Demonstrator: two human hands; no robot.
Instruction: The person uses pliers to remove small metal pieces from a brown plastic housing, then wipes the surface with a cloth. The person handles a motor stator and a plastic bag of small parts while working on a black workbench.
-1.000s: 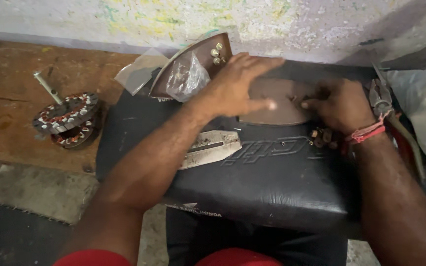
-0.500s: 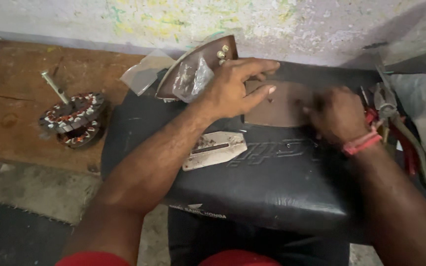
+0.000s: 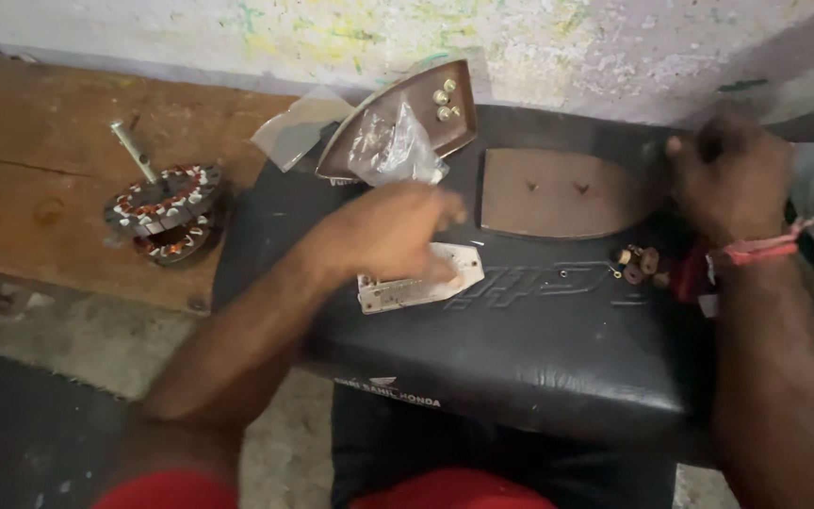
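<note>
My left hand is blurred and hangs over a small silver metal plate on a black padded seat. Its fingertips touch the plate's upper edge, but a grip cannot be made out. My right hand, with a red thread at the wrist, is curled into a fist at the seat's far right. Nothing is visible in it. Between the hands lies a flat brown iron-shaped plate. A few small brown washers sit just below the right hand.
An iron sole plate with a clear plastic bag leans against the paint-stained wall. A wound motor stator with a shaft stands on the wooden bench to the left. A red tool handle shows under my right wrist.
My left hand has left the brown plate and dropped toward me onto the silver plate. My right hand has moved off the brown plate to the right, leaving it bare.
</note>
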